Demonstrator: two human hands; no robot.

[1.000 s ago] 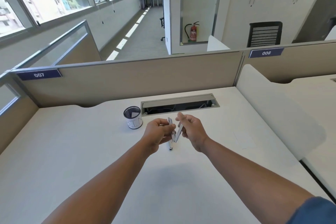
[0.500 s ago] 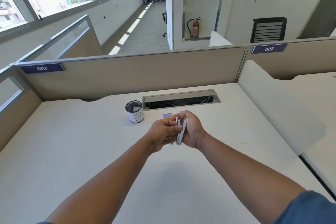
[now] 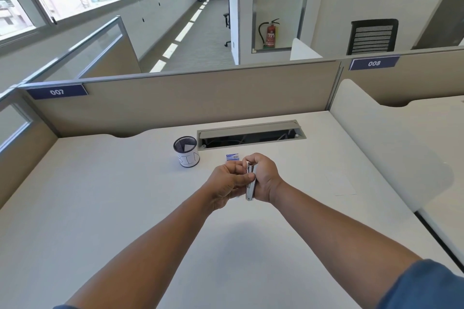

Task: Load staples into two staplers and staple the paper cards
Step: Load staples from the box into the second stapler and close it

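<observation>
A small silver stapler (image 3: pixel 251 184) is held upright above the white desk (image 3: pixel 125 208), its two arms folded together. My right hand (image 3: pixel 265 178) grips it from the right side, fingers curled over its top. My left hand (image 3: pixel 227 182) pinches its left side with thumb and fingertips. A small blue staple box (image 3: pixel 232 157) lies on the desk just beyond my hands. White paper cards (image 3: pixel 342 183) lie flat to the right, faint against the desk.
A black mesh cup labelled BIN (image 3: pixel 187 154) stands left of the staple box. A grey cable tray (image 3: pixel 251 134) is open at the back of the desk. Beige partitions (image 3: pixel 188 100) and a white side divider (image 3: pixel 376 145) bound the desk.
The stapler was spread open between my hands one second ago; its arms are now folded together. The staple box has come into view behind my hands.
</observation>
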